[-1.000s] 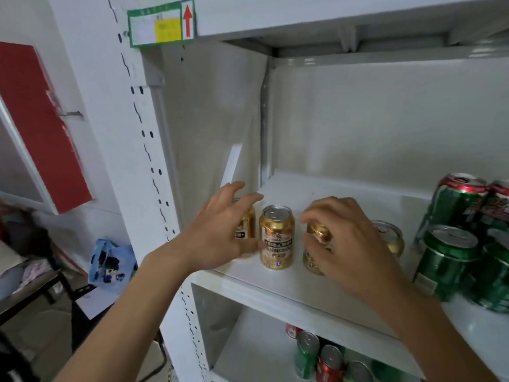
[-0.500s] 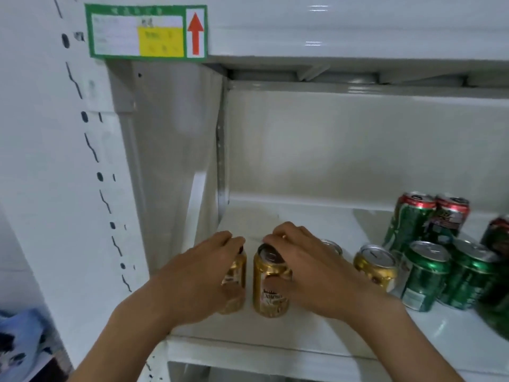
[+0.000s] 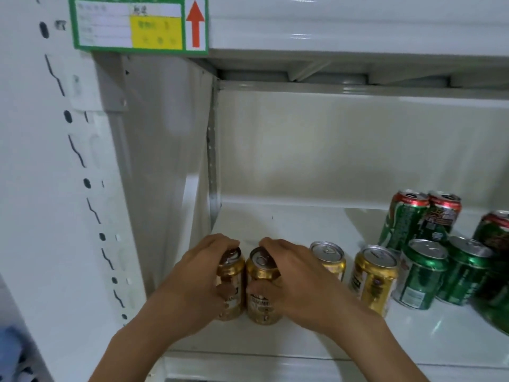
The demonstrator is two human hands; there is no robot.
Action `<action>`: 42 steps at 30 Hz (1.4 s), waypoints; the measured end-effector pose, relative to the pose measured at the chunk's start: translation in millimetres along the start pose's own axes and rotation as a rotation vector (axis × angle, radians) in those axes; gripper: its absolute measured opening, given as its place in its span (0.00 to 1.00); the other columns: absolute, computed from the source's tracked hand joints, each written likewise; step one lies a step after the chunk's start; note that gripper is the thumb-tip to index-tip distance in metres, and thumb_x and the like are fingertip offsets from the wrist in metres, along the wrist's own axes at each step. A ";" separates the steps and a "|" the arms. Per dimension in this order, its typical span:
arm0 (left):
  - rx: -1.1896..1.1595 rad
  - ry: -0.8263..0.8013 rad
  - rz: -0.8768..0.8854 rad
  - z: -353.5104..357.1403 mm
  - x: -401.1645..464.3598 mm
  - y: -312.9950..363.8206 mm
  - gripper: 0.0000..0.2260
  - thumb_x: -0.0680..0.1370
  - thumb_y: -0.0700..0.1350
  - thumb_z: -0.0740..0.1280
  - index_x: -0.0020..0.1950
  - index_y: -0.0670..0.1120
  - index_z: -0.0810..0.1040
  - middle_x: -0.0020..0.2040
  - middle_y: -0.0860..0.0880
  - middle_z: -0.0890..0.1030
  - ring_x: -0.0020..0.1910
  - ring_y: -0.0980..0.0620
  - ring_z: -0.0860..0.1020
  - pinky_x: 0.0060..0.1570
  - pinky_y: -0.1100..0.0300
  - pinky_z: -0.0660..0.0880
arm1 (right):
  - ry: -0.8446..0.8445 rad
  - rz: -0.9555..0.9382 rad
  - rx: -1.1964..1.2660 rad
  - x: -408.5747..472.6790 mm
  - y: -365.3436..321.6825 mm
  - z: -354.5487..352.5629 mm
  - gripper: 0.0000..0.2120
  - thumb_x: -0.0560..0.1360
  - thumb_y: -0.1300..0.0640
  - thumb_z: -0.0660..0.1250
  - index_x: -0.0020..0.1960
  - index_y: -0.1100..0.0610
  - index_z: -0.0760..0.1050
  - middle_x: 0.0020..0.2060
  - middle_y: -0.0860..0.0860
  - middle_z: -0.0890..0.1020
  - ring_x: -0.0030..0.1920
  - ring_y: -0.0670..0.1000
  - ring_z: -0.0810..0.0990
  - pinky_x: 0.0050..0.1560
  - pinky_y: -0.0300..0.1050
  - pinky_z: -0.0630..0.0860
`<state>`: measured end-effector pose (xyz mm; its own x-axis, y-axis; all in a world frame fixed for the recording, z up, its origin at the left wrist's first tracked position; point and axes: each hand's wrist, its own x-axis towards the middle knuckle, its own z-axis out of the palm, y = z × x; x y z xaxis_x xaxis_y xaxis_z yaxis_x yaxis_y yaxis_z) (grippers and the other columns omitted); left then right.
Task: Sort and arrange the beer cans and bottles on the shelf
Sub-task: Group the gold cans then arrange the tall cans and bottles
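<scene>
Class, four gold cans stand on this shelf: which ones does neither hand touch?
The two rightmost gold cans, standing free beside the green cans. The left hand and right hand each grip one of the two leftmost.

Shelf [image 3: 289,221]: white painted metal, smooth, glossy. Gold cans [image 3: 374,279], at 6 o'clock: shiny metal, silvery lids. Green cans [image 3: 421,274], at 4 o'clock: glossy printed metal. Label [image 3: 137,23], at 11 o'clock: paper.

Two beer cans [image 3: 248,285] stand side by side, touching, at the shelf's [image 3: 275,224] left front. Two more cans [image 3: 352,271] stand right of them, then a bunch of cans [image 3: 440,249] farther right.
</scene>
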<state>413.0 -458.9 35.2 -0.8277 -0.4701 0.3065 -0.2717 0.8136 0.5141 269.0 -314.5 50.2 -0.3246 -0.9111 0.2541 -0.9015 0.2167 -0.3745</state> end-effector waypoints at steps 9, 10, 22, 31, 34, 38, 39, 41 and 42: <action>-0.002 -0.012 -0.015 -14.8 2.4 17.8 0.30 0.78 0.56 0.71 0.77 0.63 0.61 0.72 0.66 0.65 0.70 0.58 0.69 0.67 0.61 0.71 | 0.205 0.044 0.224 -31.0 9.0 -25.0 0.37 0.73 0.34 0.69 0.79 0.41 0.63 0.74 0.35 0.68 0.72 0.40 0.69 0.70 0.41 0.69; 0.001 -0.003 -0.008 -20.7 2.3 25.2 0.30 0.79 0.57 0.69 0.77 0.64 0.60 0.74 0.65 0.64 0.72 0.58 0.67 0.70 0.57 0.69 | 0.338 0.022 0.266 -40.2 17.4 -35.3 0.31 0.74 0.35 0.69 0.74 0.43 0.71 0.70 0.36 0.75 0.68 0.39 0.75 0.67 0.41 0.74; 0.371 -0.291 0.175 35.6 90.6 133.4 0.28 0.75 0.63 0.69 0.72 0.53 0.70 0.67 0.47 0.76 0.63 0.43 0.76 0.53 0.51 0.68 | 0.527 0.335 0.236 -69.4 113.4 -48.4 0.20 0.76 0.50 0.72 0.67 0.50 0.79 0.62 0.43 0.80 0.63 0.48 0.79 0.66 0.57 0.76; 0.154 -0.460 0.147 42.7 106.6 123.4 0.22 0.69 0.59 0.78 0.58 0.51 0.82 0.53 0.50 0.83 0.50 0.50 0.82 0.50 0.52 0.83 | 0.275 0.397 0.022 -76.2 111.0 -53.8 0.31 0.68 0.39 0.77 0.68 0.44 0.74 0.56 0.48 0.76 0.55 0.49 0.76 0.55 0.41 0.70; 0.156 -0.408 0.134 28.4 109.7 118.3 0.20 0.72 0.58 0.76 0.60 0.49 0.82 0.54 0.49 0.83 0.50 0.50 0.82 0.45 0.56 0.80 | 0.236 0.338 0.092 -70.3 107.8 -64.2 0.19 0.69 0.48 0.80 0.58 0.45 0.80 0.50 0.44 0.83 0.52 0.48 0.82 0.52 0.45 0.78; 0.200 -0.259 0.071 -22.1 118.8 101.2 0.20 0.72 0.59 0.75 0.56 0.47 0.83 0.53 0.47 0.84 0.51 0.47 0.82 0.53 0.49 0.82 | 0.258 0.301 0.289 -51.3 98.3 -76.7 0.22 0.70 0.56 0.80 0.61 0.43 0.80 0.54 0.40 0.85 0.57 0.42 0.82 0.63 0.49 0.79; 0.213 -0.226 0.038 -34.4 119.5 95.1 0.20 0.71 0.59 0.76 0.56 0.47 0.83 0.53 0.47 0.84 0.51 0.47 0.82 0.53 0.48 0.82 | 0.245 0.280 0.330 -41.5 93.5 -81.7 0.26 0.71 0.58 0.79 0.66 0.45 0.78 0.58 0.41 0.83 0.60 0.42 0.81 0.65 0.48 0.77; 0.242 -0.180 -0.029 -51.4 119.1 78.7 0.22 0.71 0.58 0.76 0.59 0.47 0.82 0.55 0.47 0.82 0.53 0.47 0.81 0.51 0.52 0.81 | 0.151 0.225 0.422 -18.6 81.9 -93.9 0.28 0.74 0.62 0.76 0.71 0.50 0.75 0.62 0.42 0.81 0.61 0.40 0.79 0.65 0.40 0.76; 0.262 -0.169 -0.056 -55.2 118.1 69.2 0.23 0.70 0.57 0.77 0.60 0.47 0.82 0.57 0.48 0.82 0.54 0.47 0.80 0.49 0.55 0.80 | 0.087 0.193 0.446 -5.2 76.3 -98.3 0.27 0.75 0.64 0.74 0.71 0.51 0.75 0.61 0.41 0.80 0.59 0.37 0.78 0.60 0.32 0.76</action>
<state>323.6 -476.9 151.2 -0.8718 -0.4709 0.1350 -0.4182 0.8589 0.2956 173.8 -258.7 108.0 -0.5138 -0.8321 0.2088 -0.6185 0.1906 -0.7623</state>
